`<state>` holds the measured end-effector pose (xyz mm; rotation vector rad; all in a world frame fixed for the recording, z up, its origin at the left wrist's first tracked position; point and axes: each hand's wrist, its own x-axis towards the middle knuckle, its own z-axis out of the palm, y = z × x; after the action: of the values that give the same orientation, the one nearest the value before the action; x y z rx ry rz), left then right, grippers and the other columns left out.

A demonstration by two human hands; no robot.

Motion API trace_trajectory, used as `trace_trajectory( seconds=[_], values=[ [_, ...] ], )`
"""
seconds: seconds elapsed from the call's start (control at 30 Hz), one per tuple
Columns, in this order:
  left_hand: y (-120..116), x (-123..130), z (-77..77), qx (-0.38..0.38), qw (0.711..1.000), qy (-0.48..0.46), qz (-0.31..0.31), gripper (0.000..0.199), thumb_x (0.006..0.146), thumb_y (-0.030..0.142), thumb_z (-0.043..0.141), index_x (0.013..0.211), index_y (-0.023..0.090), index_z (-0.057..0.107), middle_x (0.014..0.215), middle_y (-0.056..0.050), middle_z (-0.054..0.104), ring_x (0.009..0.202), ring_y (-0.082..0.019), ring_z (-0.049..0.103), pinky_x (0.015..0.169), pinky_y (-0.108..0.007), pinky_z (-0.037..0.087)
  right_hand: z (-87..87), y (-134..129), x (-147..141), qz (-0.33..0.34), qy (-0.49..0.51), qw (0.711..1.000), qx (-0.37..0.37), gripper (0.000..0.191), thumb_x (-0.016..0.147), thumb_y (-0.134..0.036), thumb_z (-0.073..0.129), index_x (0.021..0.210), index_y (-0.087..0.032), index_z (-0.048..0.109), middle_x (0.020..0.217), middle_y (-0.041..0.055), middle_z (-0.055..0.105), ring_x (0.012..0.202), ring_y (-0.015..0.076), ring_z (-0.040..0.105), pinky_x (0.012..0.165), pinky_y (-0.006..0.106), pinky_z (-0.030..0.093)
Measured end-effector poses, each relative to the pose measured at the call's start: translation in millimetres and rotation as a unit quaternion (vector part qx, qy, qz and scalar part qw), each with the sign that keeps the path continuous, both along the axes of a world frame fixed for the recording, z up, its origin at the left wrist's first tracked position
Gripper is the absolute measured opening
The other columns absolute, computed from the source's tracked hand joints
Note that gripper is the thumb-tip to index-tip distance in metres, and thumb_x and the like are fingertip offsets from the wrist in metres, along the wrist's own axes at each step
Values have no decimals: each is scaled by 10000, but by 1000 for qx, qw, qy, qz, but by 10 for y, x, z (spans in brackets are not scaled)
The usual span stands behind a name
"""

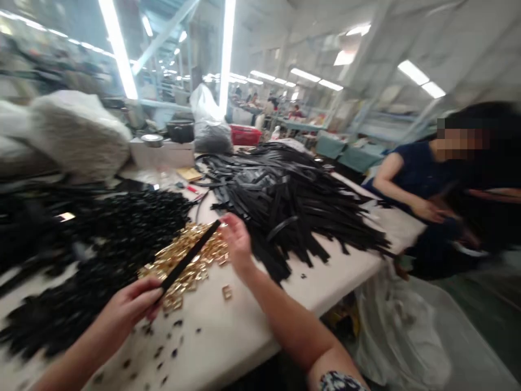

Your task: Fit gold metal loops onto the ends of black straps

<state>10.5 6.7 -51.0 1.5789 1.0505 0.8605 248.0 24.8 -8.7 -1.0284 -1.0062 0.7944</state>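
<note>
A black strap [190, 254] slants across the view between my two hands. Its lower end is gripped by my left hand [140, 300], thumb on top. At the upper end, the fingertips of my right hand [236, 236] pinch the strap's tip. Beneath the strap lies a heap of gold-coloured metal buckles [175, 277], and one single buckle [227, 292] sits apart, nearer the table's front edge. Behind my right hand spreads a large pile of black straps [280, 201]. To the left is a mound of small black pieces [118, 239].
Small dark bits are scattered on the pale table [228, 336]. White sacks [77, 133], a grey-white bag [211, 125] and a red basket [245, 134] stand at the back. On the right, a person [419, 174] sits beyond the table's edge, above a translucent plastic sheet [399, 326].
</note>
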Motion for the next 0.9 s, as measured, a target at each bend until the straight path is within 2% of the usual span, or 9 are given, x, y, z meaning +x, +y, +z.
trace_trajectory(
  seconds=[0.03, 0.1, 0.23, 0.3, 0.37, 0.5, 0.63, 0.73, 0.9],
  values=[
    [-62, -48, 103, -109, 993, -40, 12, 223, 714, 416, 633, 816, 218, 656, 568, 18, 605, 468, -148, 530, 445, -270, 425, 30, 4, 68, -37, -57, 997, 34, 472, 843, -518, 567, 1191, -207, 499, 1215, 113, 573, 1026, 207, 616, 888, 363, 513],
    [-99, -40, 247, -203, 972, -114, 22, 224, 660, 349, 685, 787, 179, 617, 564, 26, 567, 462, -104, 492, 455, -230, 397, 48, 39, 170, -63, -209, 971, 98, 485, 880, -453, 551, 1288, -204, 468, 1364, 137, 486, 1221, 249, 511, 1020, 421, 427],
    [-35, 48, 316, -252, 954, -161, 22, 226, 653, 284, 712, 794, 137, 612, 584, 27, 561, 447, -60, 466, 451, -189, 360, 63, 1, 131, 65, -427, 876, 215, 435, 870, -399, 615, 1258, -218, 538, 1322, 110, 560, 1254, 262, 492, 1103, 470, 327],
    [-46, 55, 320, -257, 952, -163, 11, 222, 657, 275, 714, 790, 128, 615, 587, 22, 570, 446, -58, 476, 447, -184, 355, 67, -69, 37, 133, -486, 833, 229, 404, 868, -404, 631, 1227, -232, 564, 1279, 84, 606, 1233, 248, 518, 1121, 475, 291],
    [-71, 44, 326, -261, 951, -164, -1, 217, 653, 264, 715, 786, 125, 616, 576, 19, 576, 442, -61, 482, 438, -182, 351, 47, -108, -40, 174, -514, 810, 224, 354, 874, -410, 632, 1181, -240, 593, 1215, 58, 651, 1182, 228, 562, 1128, 473, 270],
    [-89, 19, 339, -286, 940, -183, -17, 211, 654, 247, 714, 795, 123, 618, 575, 10, 591, 445, -62, 488, 429, -178, 351, -17, -88, -71, 200, -507, 807, 226, 233, 892, -385, 622, 1063, -228, 646, 1009, 36, 716, 963, 189, 653, 1064, 442, 352],
    [-79, 5, 333, -329, 921, -207, -29, 222, 662, 255, 727, 802, 125, 614, 578, 2, 600, 473, -66, 507, 427, -159, 355, -36, -93, -56, 211, -481, 822, 219, 203, 894, -375, 621, 1000, -209, 668, 907, 51, 716, 848, 184, 652, 854, 358, 493],
    [-72, -10, 311, -340, 916, -211, -33, 238, 670, 270, 740, 814, 126, 617, 580, -2, 607, 470, -63, 515, 423, -147, 363, -34, -140, -83, 229, -463, 835, 191, 212, 895, -369, 621, 1016, -202, 671, 913, 58, 710, 837, 176, 650, 761, 307, 512],
    [-61, -30, 283, -344, 911, -223, -50, 238, 706, 296, 732, 832, 122, 630, 600, -15, 626, 466, -62, 524, 420, -143, 381, -31, -201, -149, 255, -437, 850, 149, 176, 878, -334, 651, 984, -198, 685, 877, 41, 712, 802, 158, 651, 756, 285, 504]
  ],
)
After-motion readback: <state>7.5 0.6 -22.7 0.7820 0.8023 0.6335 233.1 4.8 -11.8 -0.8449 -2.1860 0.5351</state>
